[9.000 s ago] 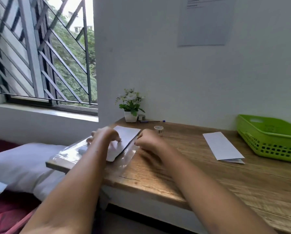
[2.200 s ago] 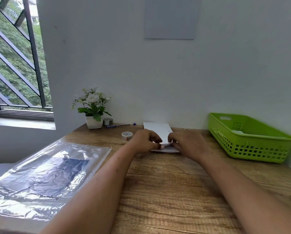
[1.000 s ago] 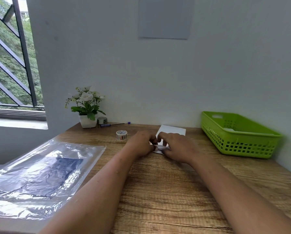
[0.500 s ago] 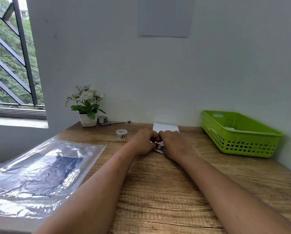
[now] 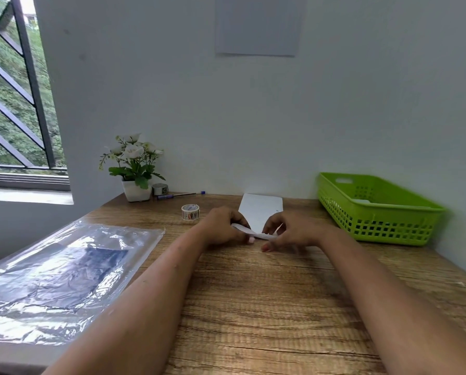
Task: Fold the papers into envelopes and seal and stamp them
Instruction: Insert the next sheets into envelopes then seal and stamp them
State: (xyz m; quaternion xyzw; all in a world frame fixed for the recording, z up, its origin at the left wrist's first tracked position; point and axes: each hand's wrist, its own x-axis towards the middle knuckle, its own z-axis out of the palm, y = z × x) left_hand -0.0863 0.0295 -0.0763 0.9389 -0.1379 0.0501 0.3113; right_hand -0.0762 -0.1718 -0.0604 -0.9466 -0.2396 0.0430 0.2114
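Paper [image 5: 261, 211] runs lengthwise toward wall [image 5: 253, 131]; left hand [image 5: 223, 226], right hand [image 5: 294, 230] pinch near edge.

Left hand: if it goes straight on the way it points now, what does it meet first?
The white paper: the left hand pinches its folded near edge and points along the sheet toward the wall. The right hand sits just right of that line, though depth is unclear.
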